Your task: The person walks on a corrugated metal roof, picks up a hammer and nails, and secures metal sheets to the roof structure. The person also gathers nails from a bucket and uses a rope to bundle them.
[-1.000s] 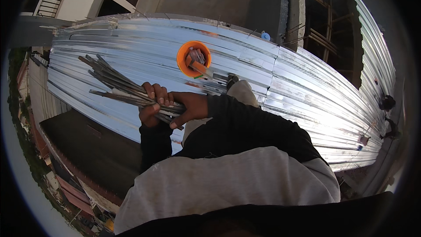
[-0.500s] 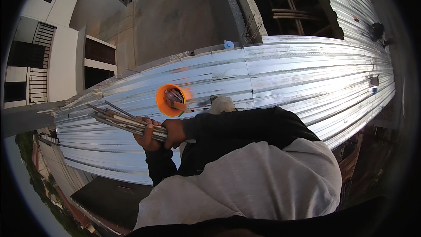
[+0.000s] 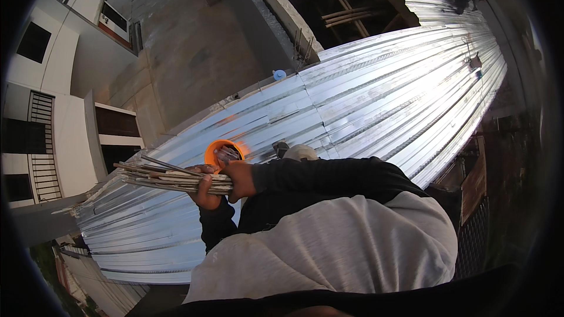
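Note:
A bundle of long thin rods (image 3: 161,177), pale and brown, lies across both my hands, its loose ends fanning out to the left. My left hand (image 3: 205,195) is closed around the bundle, the thumb over its near side. At the right end, my right hand (image 3: 239,179) is wrapped round the same rods, and part of that end is hidden under it. Just beyond the hands stands an orange bucket (image 3: 210,151) with several sticks or tools inside that I cannot make out; the hands partly cover it.
I am on a shiny corrugated metal roof (image 3: 376,105). A shoe tip (image 3: 281,148) shows beyond my right sleeve. A small blue round object (image 3: 279,74) sits at the far edge, by a concrete wall (image 3: 282,9) and a dark opening with poles. Another person (image 3: 461,0) is far right.
My view has turned, so the roof now slants up to the right. The bundle lies more level, and my hands now cover more of the bucket. Both hands keep hold.

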A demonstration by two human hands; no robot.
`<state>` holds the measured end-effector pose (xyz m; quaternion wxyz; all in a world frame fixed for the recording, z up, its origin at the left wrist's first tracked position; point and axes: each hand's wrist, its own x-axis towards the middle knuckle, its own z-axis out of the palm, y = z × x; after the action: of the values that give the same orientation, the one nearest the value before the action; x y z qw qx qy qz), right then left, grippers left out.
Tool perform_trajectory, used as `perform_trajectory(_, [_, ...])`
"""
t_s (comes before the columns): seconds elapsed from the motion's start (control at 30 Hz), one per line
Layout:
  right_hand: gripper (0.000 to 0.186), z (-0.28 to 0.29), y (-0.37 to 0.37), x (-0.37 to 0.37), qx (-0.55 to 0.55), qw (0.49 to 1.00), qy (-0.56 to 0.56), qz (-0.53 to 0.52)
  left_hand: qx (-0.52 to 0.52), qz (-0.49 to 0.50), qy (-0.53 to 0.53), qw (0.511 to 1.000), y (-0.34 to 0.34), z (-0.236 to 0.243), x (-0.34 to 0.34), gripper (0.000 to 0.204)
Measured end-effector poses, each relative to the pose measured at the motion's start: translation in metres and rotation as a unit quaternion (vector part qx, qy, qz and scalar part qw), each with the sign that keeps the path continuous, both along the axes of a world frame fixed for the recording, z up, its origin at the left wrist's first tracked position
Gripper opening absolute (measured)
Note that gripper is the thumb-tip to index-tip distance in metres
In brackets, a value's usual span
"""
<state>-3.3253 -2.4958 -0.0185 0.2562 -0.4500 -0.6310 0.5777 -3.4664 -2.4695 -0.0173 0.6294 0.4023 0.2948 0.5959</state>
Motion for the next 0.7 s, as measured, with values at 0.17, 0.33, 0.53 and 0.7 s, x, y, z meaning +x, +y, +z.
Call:
perform_trajectory(0.17, [0.040, -0.003, -0.024, -0.016, 0.043, 0.991, 0.066, -0.112, -0.020, -0.090, -0.032, 0.995, -0.005, 0.019, -0.004, 0.030])
perform_trajectory(0.33, [0.036, -0.006, -0.052, -0.030, 0.021, 0.980, 0.109, -0.166, -0.020, -0.167, 0.026, 0.985, -0.017, 0.035, -0.009, 0.038])
perform_trajectory(0.53, [0.032, 0.004, -0.088, -0.021, 0.042, 0.970, 0.123, -0.206, -0.048, -0.402, -0.124, 0.906, -0.018, 0.047, 0.007, 0.050])
perform_trajectory(0.7, [0.030, 0.013, -0.100, 0.014, 0.079, 0.970, 0.116, -0.199, -0.027, -0.513, -0.133, 0.848, -0.008, 0.047, 0.028, 0.046])
